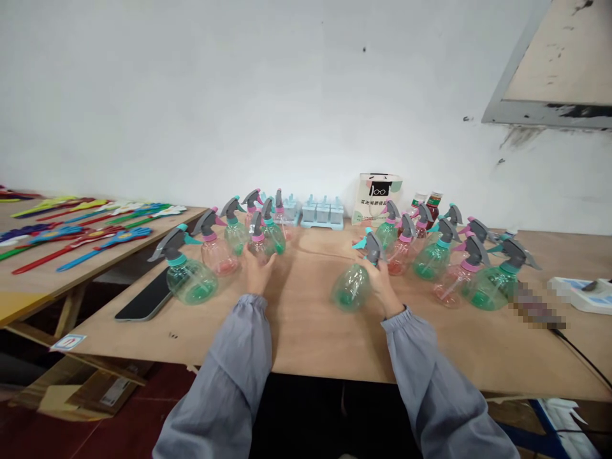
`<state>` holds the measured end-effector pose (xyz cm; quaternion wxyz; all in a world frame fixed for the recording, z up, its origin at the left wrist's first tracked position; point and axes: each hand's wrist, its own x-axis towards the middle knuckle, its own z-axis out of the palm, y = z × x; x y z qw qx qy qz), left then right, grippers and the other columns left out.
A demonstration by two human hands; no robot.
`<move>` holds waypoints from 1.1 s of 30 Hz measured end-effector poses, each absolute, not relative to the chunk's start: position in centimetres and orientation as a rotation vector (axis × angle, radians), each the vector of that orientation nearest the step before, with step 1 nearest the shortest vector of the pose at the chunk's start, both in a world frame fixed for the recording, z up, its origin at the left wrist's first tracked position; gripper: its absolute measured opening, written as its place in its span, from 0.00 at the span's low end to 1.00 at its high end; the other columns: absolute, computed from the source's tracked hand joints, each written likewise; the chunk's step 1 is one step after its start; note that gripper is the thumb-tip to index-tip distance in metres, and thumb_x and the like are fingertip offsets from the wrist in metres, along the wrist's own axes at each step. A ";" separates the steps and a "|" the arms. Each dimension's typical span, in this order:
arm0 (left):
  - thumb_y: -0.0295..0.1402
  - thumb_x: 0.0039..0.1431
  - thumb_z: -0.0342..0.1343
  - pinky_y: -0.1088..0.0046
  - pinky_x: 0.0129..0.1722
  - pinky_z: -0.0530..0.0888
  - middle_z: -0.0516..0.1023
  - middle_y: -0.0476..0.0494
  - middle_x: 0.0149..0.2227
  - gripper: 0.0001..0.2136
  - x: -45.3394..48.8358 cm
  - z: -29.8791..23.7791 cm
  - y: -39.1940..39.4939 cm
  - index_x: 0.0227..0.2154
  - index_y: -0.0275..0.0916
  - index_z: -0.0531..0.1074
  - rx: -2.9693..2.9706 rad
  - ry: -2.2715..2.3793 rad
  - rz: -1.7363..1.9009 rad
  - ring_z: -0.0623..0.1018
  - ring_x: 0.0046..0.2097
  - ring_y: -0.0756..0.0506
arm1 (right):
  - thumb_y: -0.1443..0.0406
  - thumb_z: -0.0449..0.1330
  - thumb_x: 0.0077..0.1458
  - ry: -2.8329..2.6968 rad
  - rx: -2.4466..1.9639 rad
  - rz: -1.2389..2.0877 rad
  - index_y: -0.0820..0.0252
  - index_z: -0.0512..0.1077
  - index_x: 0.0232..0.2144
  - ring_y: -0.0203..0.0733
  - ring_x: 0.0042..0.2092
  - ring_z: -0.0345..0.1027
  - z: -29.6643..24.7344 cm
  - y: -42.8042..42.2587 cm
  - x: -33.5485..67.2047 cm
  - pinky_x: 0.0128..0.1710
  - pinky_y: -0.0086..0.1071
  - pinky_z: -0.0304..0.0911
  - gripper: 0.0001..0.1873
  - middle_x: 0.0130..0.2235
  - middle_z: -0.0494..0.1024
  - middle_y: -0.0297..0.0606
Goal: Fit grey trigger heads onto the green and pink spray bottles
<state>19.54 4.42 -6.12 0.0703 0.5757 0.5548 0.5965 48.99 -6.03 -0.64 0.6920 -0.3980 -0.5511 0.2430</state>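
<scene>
My right hand (380, 284) is closed around the neck area of a green see-through spray bottle (351, 290) with a grey and teal trigger head. That bottle leans to one side over the middle of the table. On the left, my left hand (258, 273) wraps a pink spray bottle (259, 240), which it partly hides. Close by it stand a green bottle (275, 237) and a pink bottle (220, 256). A larger green bottle (192, 282) is at the left end. Right of my right hand, pink and green bottles stand grouped, including a green one (431, 261).
A phone (146, 296) lies at the table's left edge. Light-blue popsicle moulds (322, 213) and a printed paper bag (376, 201) stand by the wall. A white power strip (583, 293) and cable are at right. Colourful hand-shaped clappers (90, 239) cover the left table.
</scene>
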 end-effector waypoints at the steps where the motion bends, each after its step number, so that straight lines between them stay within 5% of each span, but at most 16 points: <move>1: 0.42 0.50 0.67 0.43 0.65 0.61 0.65 0.25 0.61 0.39 19.9 -6.3 4.2 0.61 0.34 0.55 1.763 1.663 1.781 0.65 0.66 0.29 | 0.60 0.64 0.46 -1.193 -0.852 0.602 0.53 0.74 0.49 0.52 0.53 0.75 -0.3 -6.2 49.1 0.57 0.50 0.66 0.25 0.45 0.83 0.40; 6: 0.46 0.48 0.68 0.49 0.62 0.66 0.68 0.32 0.57 0.38 24.1 -6.9 1.2 0.59 0.37 0.59 2.012 1.368 1.615 0.70 0.61 0.33 | 0.52 0.61 0.48 -1.116 -0.726 0.886 0.55 0.74 0.47 0.56 0.50 0.78 0.9 -6.6 49.5 0.52 0.51 0.70 0.25 0.44 0.84 0.44; 12: 0.49 0.52 0.65 0.46 0.61 0.66 0.68 0.29 0.57 0.39 27.1 -6.8 -1.0 0.61 0.36 0.58 2.180 1.264 1.482 0.69 0.61 0.31 | 0.47 0.58 0.49 -1.198 -0.710 1.000 0.52 0.72 0.48 0.56 0.49 0.77 1.2 -6.6 49.6 0.51 0.54 0.70 0.27 0.42 0.83 0.43; 20: 0.51 0.53 0.64 0.47 0.62 0.65 0.67 0.30 0.57 0.39 26.5 -6.7 -0.7 0.61 0.37 0.57 2.182 1.270 1.470 0.70 0.61 0.32 | 0.54 0.60 0.41 -1.076 -0.745 0.925 0.53 0.70 0.26 0.44 0.29 0.72 0.6 -6.5 49.7 0.33 0.38 0.70 0.11 0.26 0.77 0.35; 25: 0.50 0.52 0.65 0.46 0.62 0.65 0.68 0.30 0.56 0.39 26.7 -6.7 -0.6 0.61 0.37 0.58 2.176 1.275 1.476 0.70 0.61 0.31 | 0.51 0.56 0.45 -1.242 -0.776 1.030 0.54 0.74 0.37 0.52 0.41 0.77 0.4 -6.6 48.8 0.40 0.44 0.71 0.20 0.34 0.82 0.41; 27: 0.50 0.52 0.65 0.46 0.62 0.65 0.68 0.30 0.56 0.39 26.6 -6.7 -0.7 0.61 0.37 0.58 2.172 1.279 1.466 0.69 0.61 0.31 | 0.52 0.56 0.45 -1.257 -0.771 0.995 0.54 0.74 0.35 0.53 0.43 0.77 0.5 -6.6 48.7 0.44 0.47 0.71 0.18 0.33 0.82 0.41; 30: 0.48 0.52 0.65 0.46 0.63 0.65 0.68 0.30 0.57 0.39 26.5 -6.5 -0.7 0.62 0.37 0.57 2.166 1.285 1.444 0.69 0.62 0.31 | 0.54 0.56 0.43 -1.247 -0.782 0.907 0.53 0.72 0.26 0.52 0.40 0.77 0.6 -6.8 48.8 0.44 0.46 0.71 0.12 0.29 0.81 0.40; 33: 0.47 0.52 0.65 0.47 0.63 0.64 0.67 0.28 0.58 0.39 26.4 -6.4 -0.7 0.61 0.34 0.58 2.162 1.292 1.435 0.69 0.62 0.31 | 0.54 0.56 0.43 -1.245 -0.825 0.812 0.54 0.74 0.29 0.51 0.36 0.77 0.5 -7.0 48.7 0.40 0.44 0.72 0.14 0.28 0.81 0.38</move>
